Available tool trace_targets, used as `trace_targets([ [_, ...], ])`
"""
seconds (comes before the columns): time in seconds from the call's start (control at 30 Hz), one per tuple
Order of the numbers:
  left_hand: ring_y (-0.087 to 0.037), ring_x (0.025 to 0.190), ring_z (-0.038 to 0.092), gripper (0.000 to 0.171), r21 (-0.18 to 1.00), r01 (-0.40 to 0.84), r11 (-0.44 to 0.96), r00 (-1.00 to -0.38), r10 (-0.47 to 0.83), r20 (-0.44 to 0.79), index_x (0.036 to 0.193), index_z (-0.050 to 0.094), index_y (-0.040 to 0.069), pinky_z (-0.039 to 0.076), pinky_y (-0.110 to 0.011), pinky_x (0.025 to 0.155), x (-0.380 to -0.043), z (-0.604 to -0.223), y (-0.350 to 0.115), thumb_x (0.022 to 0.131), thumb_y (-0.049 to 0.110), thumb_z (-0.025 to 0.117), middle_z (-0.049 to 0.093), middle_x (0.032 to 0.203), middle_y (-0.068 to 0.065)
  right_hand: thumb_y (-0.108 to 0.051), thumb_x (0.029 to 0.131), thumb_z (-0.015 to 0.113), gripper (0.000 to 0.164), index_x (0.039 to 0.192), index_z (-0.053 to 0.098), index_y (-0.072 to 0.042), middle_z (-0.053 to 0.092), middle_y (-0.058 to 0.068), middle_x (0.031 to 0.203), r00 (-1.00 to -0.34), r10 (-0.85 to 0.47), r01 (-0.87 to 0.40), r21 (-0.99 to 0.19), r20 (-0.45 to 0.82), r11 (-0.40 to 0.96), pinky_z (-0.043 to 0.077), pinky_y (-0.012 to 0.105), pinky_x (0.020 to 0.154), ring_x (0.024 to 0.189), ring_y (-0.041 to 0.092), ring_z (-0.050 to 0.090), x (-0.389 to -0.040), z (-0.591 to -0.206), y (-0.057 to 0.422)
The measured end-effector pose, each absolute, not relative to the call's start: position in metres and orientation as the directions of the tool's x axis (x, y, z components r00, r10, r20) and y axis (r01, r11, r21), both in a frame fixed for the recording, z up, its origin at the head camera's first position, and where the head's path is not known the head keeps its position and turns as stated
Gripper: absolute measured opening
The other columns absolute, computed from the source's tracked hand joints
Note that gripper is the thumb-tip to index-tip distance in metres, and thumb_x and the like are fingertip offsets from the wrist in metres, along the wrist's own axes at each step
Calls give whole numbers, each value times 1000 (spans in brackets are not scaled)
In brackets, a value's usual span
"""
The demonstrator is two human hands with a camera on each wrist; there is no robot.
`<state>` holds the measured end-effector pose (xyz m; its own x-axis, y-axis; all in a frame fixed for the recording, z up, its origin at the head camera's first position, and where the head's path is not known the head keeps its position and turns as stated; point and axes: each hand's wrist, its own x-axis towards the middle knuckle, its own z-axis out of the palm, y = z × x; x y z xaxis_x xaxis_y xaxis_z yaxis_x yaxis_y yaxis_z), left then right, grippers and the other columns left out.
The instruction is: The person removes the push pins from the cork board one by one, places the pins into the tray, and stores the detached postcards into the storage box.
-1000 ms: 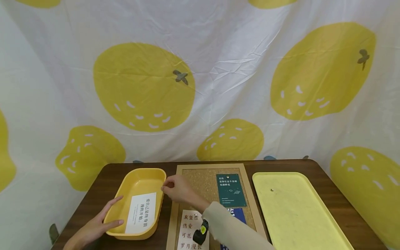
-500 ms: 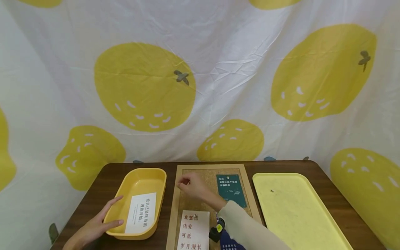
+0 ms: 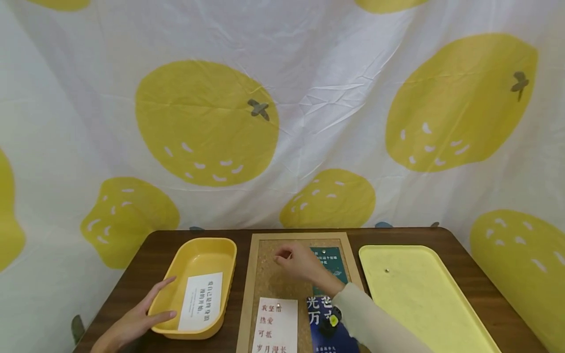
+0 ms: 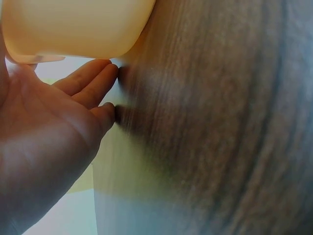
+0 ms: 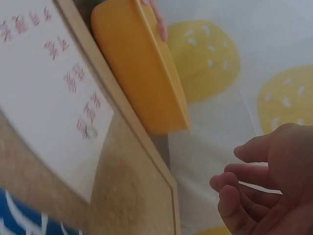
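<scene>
My left hand holds the near left corner of a yellow plastic basin, thumb and one finger over its rim. In the left wrist view, the other fingers of that hand touch the dark wood surface beside the basin. A white card with dark writing lies inside. My right hand is over the upper part of a framed cork board, fingers loosely bent; nothing shows between them in the right wrist view. Pinned on the board are a white card with red writing, a green card and a blue card.
To the right of the board lies a pale yellow tray with a small pin on it. All of this stands on a dark wood table, with a lemon-print curtain behind it.
My right hand has moved right, from the basin's right rim to above the cork board, now overlapping the green card. More of the blue card shows. My left hand has stayed on the basin.
</scene>
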<state>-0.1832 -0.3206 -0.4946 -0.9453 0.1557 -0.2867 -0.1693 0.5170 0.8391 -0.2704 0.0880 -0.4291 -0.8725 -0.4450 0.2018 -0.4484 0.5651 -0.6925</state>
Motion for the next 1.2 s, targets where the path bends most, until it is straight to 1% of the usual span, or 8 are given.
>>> trace_targets([
  [0.1, -29, 125, 44, 88, 840, -170, 515, -944, 157, -288, 156, 15, 22, 43, -34, 97, -184, -496, -321, 91, 31, 72, 22, 156, -23, -15, 96, 63, 13, 96, 75, -10, 68, -3, 85, -885, -424, -432, -674, 190, 599, 47, 26, 59, 71, 9, 56, -273, -428, 103],
  [0.27, -31, 127, 43, 89, 827, -187, 530, -943, 139, -302, 156, 15, 22, 40, -44, 102, -184, -496, -321, 90, 34, 72, 20, 157, -23, -15, 95, 65, 12, 95, 75, -8, 67, -4, 84, -899, -385, -421, -658, 210, 624, 48, 28, 61, 72, 9, 56, -279, -427, 124],
  [0.33, -32, 128, 42, 89, 822, -189, 538, -944, 131, -303, 156, 15, 22, 39, -46, 104, -184, -495, -321, 90, 35, 73, 20, 158, -23, -14, 94, 66, 11, 95, 75, -8, 67, -3, 82, -905, -366, -409, -675, 217, 614, 50, 27, 58, 67, 9, 58, -281, -429, 130],
  [0.5, -28, 123, 46, 88, 831, -178, 526, -943, 149, -296, 156, 14, 21, 44, -34, 96, -184, -496, -322, 91, 33, 72, 23, 155, -23, -13, 95, 66, 12, 99, 74, -5, 68, 8, 81, -936, -307, -325, -751, 171, 574, 49, 26, 42, 49, 12, 56, -288, -438, 144],
  [0.67, -28, 122, 47, 87, 841, -155, 518, -945, 172, -280, 156, 14, 20, 46, -27, 90, -183, -496, -322, 92, 31, 71, 24, 155, -25, -15, 95, 65, 14, 102, 73, -5, 68, 14, 82, -963, -244, -239, -773, 112, 587, 46, 26, 42, 50, 16, 56, -293, -442, 157],
  [0.83, -30, 126, 45, 87, 829, -161, 535, -947, 154, -283, 156, 15, 20, 45, -33, 95, -183, -495, -321, 91, 33, 71, 23, 156, -24, -15, 95, 66, 18, 105, 73, -2, 70, 12, 87, -975, -199, -203, -768, 100, 607, 51, 28, 47, 58, 20, 62, -296, -443, 167],
  [1.03, -36, 135, 34, 88, 814, -161, 558, -950, 137, -282, 156, 15, 22, 38, -50, 105, -183, -495, -321, 90, 36, 72, 16, 159, -24, -16, 95, 66, 19, 106, 73, -2, 68, 11, 82, -982, -168, -177, -765, 91, 619, 51, 28, 49, 56, 15, 59, -302, -450, 178],
  [1.2, -36, 136, 34, 88, 818, -154, 554, -951, 142, -275, 156, 15, 23, 39, -48, 105, -183, -495, -321, 90, 35, 72, 16, 160, -23, -15, 94, 68, 19, 108, 73, -3, 69, 11, 80, -989, -130, -137, -771, 71, 622, 49, 27, 48, 55, 14, 58, -311, -460, 186],
])
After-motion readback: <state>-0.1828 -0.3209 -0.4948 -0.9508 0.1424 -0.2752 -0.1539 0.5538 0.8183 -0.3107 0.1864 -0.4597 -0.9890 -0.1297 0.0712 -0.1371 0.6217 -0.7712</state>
